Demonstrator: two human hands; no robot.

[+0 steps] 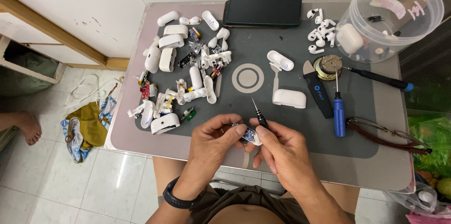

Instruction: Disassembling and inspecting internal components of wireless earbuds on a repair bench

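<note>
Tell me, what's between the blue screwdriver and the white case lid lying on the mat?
In the head view, a black pry tool lies between the blue screwdriver and the white case lid.

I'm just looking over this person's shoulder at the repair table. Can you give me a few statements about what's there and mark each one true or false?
1. Both hands hold a small white part between them. True: the left hand and right hand pinch the small white part.
2. The blue-handled screwdriver is in the right hand. False: the blue-handled screwdriver lies on the grey mat; the right hand holds a thin black pointed tool.
3. A dark phone lies at the far edge of the table. True: the dark phone.
4. The clear plastic tub is on the floor. False: the clear plastic tub stands on the table's far right corner.
</note>
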